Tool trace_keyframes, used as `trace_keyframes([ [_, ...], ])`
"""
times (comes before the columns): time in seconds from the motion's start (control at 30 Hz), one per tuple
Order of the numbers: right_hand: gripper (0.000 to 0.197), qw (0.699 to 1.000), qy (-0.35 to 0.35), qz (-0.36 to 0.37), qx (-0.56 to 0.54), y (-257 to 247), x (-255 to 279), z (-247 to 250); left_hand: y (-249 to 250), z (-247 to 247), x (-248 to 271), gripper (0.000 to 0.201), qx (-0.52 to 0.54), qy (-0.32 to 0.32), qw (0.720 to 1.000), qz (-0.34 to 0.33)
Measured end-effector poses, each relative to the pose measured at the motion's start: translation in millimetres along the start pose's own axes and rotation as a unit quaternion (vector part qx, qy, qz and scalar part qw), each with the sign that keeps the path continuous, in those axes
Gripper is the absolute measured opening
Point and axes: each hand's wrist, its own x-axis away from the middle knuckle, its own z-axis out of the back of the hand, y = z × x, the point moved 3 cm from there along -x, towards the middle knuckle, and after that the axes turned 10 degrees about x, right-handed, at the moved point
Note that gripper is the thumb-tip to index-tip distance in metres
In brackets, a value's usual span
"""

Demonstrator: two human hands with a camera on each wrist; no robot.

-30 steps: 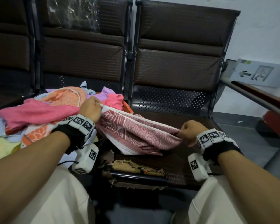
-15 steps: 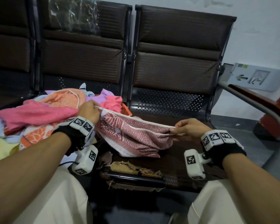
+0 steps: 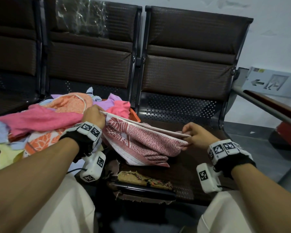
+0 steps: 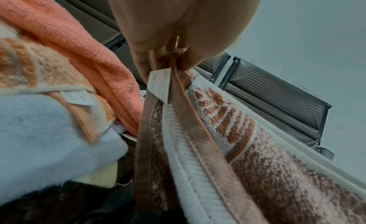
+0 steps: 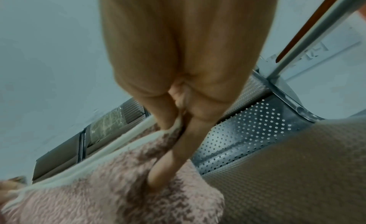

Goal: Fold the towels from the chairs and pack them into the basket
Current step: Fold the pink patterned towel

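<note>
Stretching: we have drawn the red-and-white towel taut between both hands over the right chair seat; a second ago it sagged in a looser bundle and our right hand sat lower, so its white border now runs as a nearly straight line.
Meaning for the task: we judge this to be the opening of a fold, with the edges lined up and the halving not yet done.
Towel pile: the heap of pink, orange, lilac and pale blue towels lies on the left chair much as before, so most of the work remains.
Left hand: our left hand pinches one end of the border just beside the pile, fingers curled round the gathered edge and a small label hanging below them.
Right hand: our right hand pinches the other end between thumb and fingers; in the wrist view the thumb presses into the pile of the cloth.
Hidden: the basket is in no view, so we cannot say where it stands.
Hard to make out: the right wrist picture is blurred, and the border seems doubled there, possibly two layers held together.
Cut off: the towel's lower part bunches on the seat, hiding its far corners.
</note>
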Motion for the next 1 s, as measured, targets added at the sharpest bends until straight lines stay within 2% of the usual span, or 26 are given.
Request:
trace_keyframes([
  [0.13,0.031,0.993,-0.089,0.079,-0.011,-9,10,-1,-7,3,-2,0.022,-0.006,-0.014,1.000,0.014],
  [0.23,0.030,0.986,-0.115,0.117,-0.027,-16,15,3,-9,5,-2,0.021,-0.008,-0.022,1.000,0.017],
  [0.33,0.033,0.982,-0.128,0.135,0.036,-20,20,3,-8,6,-1,0.017,-0.005,-0.026,0.999,0.021],
  [0.43,0.034,0.979,-0.113,0.136,0.104,-19,20,3,-11,8,0,0.018,0.003,-0.031,0.999,0.035],
  [0.53,0.036,0.974,-0.065,0.140,0.166,-16,17,7,-11,10,1,0.018,0.003,-0.032,0.999,0.031],
  [0.6,0.036,0.974,-0.050,0.136,0.171,-17,17,8,-11,11,2,0.018,0.001,-0.031,0.999,0.028],
  [0.73,0.041,0.967,-0.054,0.076,0.239,-16,18,10,-9,12,4,0.018,0.001,-0.027,0.999,0.023],
  [0.8,0.035,0.966,-0.070,0.048,0.244,-14,20,11,-8,12,4,0.018,0.004,-0.022,1.000,0.020],
  [0.9,0.025,0.958,-0.077,0.049,0.273,-15,25,14,-9,14,2,0.020,0.013,-0.017,0.999,0.029],
  [0.93,0.025,0.951,-0.056,0.060,0.297,-17,26,18,-9,15,1,0.023,0.017,-0.017,0.999,0.033],
  [1.0,0.029,0.945,0.032,0.082,0.316,-21,29,28,-4,19,3,0.025,0.035,-0.005,0.999,0.032],
])
